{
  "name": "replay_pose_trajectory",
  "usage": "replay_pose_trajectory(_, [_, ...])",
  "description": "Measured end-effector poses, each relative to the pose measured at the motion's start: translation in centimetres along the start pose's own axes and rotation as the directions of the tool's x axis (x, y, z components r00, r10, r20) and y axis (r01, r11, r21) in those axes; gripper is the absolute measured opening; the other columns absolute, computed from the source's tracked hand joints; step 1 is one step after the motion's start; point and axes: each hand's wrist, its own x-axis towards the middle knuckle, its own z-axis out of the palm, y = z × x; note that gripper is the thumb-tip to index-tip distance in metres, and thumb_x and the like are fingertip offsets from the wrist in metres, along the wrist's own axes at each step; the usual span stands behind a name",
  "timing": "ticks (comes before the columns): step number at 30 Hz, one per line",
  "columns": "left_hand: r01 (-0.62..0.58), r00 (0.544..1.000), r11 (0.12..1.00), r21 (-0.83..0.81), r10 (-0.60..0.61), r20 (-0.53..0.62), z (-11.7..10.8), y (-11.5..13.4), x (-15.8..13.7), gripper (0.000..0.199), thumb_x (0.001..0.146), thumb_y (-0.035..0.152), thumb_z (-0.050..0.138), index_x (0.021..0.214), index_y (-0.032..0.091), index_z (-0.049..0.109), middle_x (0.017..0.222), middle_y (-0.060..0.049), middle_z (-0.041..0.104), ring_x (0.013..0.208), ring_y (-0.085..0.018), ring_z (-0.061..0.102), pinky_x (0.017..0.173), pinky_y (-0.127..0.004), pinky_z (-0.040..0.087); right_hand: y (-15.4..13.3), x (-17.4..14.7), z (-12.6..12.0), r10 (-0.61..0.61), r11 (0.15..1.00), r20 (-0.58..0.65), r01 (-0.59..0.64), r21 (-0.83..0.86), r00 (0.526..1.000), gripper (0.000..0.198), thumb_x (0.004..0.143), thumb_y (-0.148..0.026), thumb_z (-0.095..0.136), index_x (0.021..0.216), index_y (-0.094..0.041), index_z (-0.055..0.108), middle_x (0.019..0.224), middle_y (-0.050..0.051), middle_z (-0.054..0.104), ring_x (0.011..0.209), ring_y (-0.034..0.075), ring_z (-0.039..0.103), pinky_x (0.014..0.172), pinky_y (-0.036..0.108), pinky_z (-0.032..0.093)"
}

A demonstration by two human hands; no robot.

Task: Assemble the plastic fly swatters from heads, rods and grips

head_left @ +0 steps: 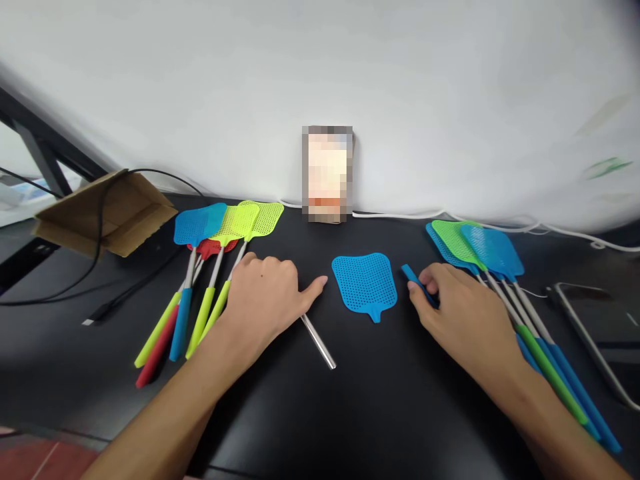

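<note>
While a loose blue swatter head lies at the centre of the frame, the right hand, right of centre, pinches a blue handle between thumb and fingers. Left of centre, the left hand, thumb outstretched, hides one end of a metal rod; I cannot tell whether its fingers grip it. Assembled swatters fan out farther left, a second cluster at right.

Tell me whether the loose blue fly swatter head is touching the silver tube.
Apart. The head camera view plainly shows black tabletop between the blue fly swatter head and the visible length of the silver tube.
</note>
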Motion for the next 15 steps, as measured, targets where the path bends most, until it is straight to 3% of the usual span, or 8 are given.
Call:
replay_pose_trajectory(8, [-0.104,0.995,0.989,-0.104,0.104,-0.008,-0.2,1.5,0.1,0.027,0.095,0.042,0.057,0.085,0.019,0.066,0.064,-0.008,0.067,0.06,-0.028,0.063,0.071,-0.041,0.045,0.0,0.1,0.0,-0.005,1.0,-0.007,0.005,0.012,1.0,0.018,0.097,-0.037,0.056,0.089,-0.022,0.057,0.079,0.003,0.065,0.076,0.024,0.065,0.062,0.034,0.037])
replay_pose_trajectory(12, [-0.048,0.999,0.997,-0.063,0.048,-0.005,-0.1,1.3,0.1,0.039,0.093,0.054,0.057,0.076,0.02,0.064,0.063,-0.01,0.067,0.063,-0.03,0.065,0.07,-0.042,0.045,0.0,0.0,0.0,0.001,1.0,-0.004,-0.001,0.01,1.0,0.018,0.098,-0.037,0.055,0.09,-0.021,0.058,0.08,0.003,0.066,0.076,0.024,0.065,0.061,0.033,0.037])
replay_pose_trajectory(15, [-0.115,0.993,0.992,-0.055,0.117,0.033,0.1,1.2,0.0,0.04,0.097,0.045,0.051,0.068,0.02,0.063,0.061,-0.011,0.065,0.063,-0.03,0.066,0.071,-0.043,0.045,0.1,0.0,0.0,0.0,1.0,0.002,0.0,0.008,1.0,0.018,0.099,-0.037,0.055,0.091,-0.022,0.058,0.081,0.004,0.067,0.077,0.024,0.066,0.062,0.034,0.038])
